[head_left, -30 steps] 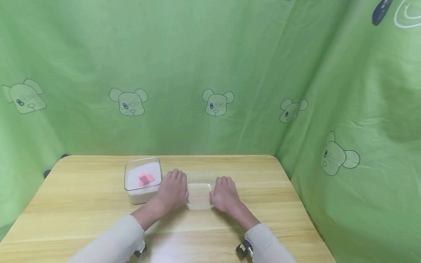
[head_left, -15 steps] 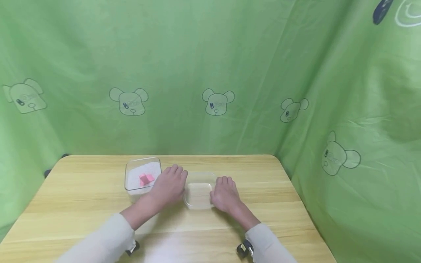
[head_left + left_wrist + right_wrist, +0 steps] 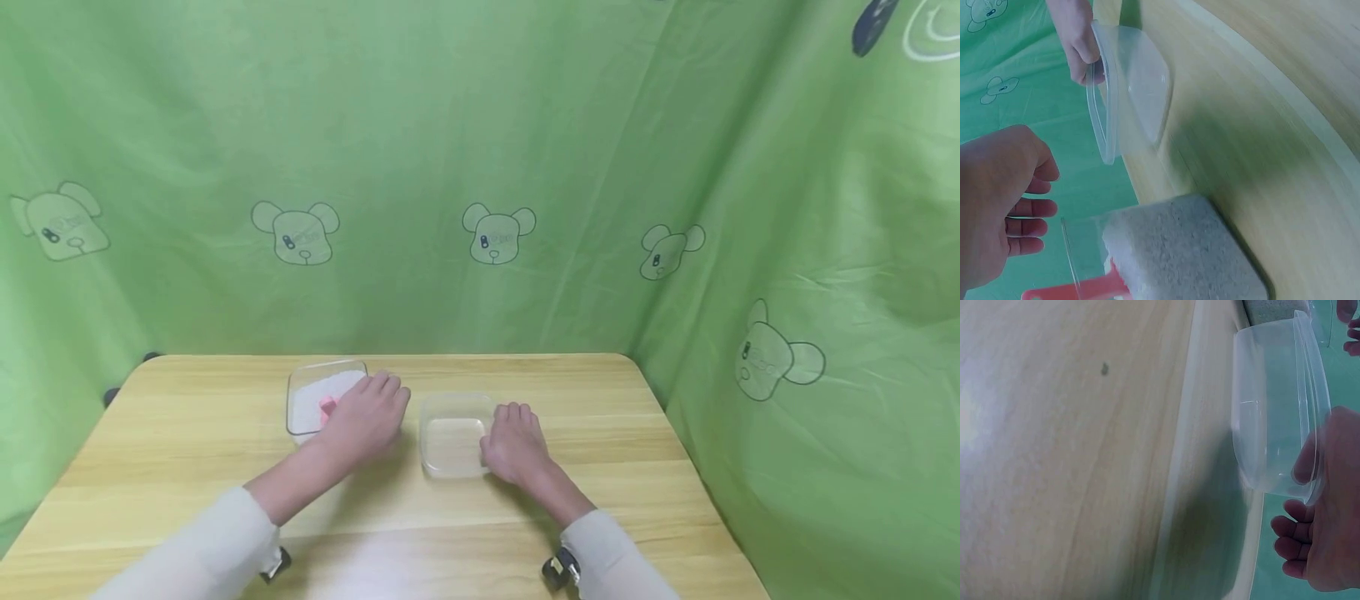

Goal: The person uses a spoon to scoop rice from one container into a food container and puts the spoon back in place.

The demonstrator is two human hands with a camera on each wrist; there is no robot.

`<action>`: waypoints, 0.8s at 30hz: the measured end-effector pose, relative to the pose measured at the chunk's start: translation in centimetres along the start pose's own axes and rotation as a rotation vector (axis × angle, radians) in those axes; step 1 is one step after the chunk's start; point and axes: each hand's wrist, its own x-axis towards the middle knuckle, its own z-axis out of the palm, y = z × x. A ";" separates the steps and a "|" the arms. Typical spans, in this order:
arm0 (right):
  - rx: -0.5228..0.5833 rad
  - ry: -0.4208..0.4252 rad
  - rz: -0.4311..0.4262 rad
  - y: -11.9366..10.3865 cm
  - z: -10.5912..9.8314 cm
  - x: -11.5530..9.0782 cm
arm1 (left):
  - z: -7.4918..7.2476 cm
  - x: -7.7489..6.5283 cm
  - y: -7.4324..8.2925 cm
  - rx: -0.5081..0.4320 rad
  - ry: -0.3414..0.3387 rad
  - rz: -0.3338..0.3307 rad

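My left hand (image 3: 369, 421) hovers over the right side of a clear square box (image 3: 288, 404) filled with white grains. Its fingers hang loosely bent with nothing between them, apart from the box in the left wrist view. A pink plastic scoop (image 3: 1097, 288) stands partly buried in the grains, its handle leaning over the rim; the left hand hides part of it in the head view. My right hand (image 3: 516, 442) grips the right rim of a clear plastic container (image 3: 1266, 412), thumb inside and fingers outside. No contents show in that container.
Both containers stand on a light wooden table (image 3: 630, 492), side by side toward its far edge. A green curtain (image 3: 405, 125) with bear-head drawings hangs behind and at the sides.
My left hand has let go of the plastic container's left rim and moved left, over the box of grains. The right hand keeps its grip in the same place.
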 end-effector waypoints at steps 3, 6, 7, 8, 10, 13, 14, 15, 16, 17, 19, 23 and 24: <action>0.007 0.013 -0.005 0.0 0.1 0.0 | 0.0 -0.5 -0.6 0.030 0.032 0.026; 0.007 0.018 -0.005 -0.1 0.0 0.0 | 0.0 -0.9 -1.2 0.051 0.059 0.049; 0.009 0.017 -0.003 -0.1 0.0 0.0 | 0.0 -1.0 -1.4 0.052 0.065 0.054; 0.010 0.018 -0.003 -0.1 -0.1 0.0 | 0.0 -1.2 -1.5 0.054 0.069 0.059; 0.009 0.016 0.000 -0.1 -0.1 -0.1 | 0.0 -1.4 -1.8 0.057 0.078 0.067; 0.014 0.017 0.003 -0.1 -0.2 -0.2 | -0.1 -1.7 -2.1 0.050 0.091 0.072; 0.015 0.019 0.003 -0.1 -0.2 -0.2 | -0.1 -1.8 -2.2 0.048 0.098 0.073; 0.016 0.020 0.004 -0.1 -0.2 -0.2 | -0.1 -1.9 -2.3 0.051 0.104 0.074; 0.017 0.020 0.004 -0.1 -0.2 -0.2 | 0.0 -2.0 -2.4 0.052 0.109 0.077; 0.018 0.020 0.005 -0.1 -0.2 -0.2 | 0.0 -2.1 -2.6 0.055 0.111 0.081; 0.017 0.017 0.006 -0.1 -0.1 -0.2 | 0.0 -2.3 -2.9 0.078 0.108 0.093; 0.017 0.012 0.005 -0.1 -0.1 -0.2 | -0.3 -2.7 -3.6 0.137 0.084 0.127; 0.015 0.012 0.006 -0.1 -0.2 -0.2 | -0.4 -2.7 -3.8 0.154 0.083 0.137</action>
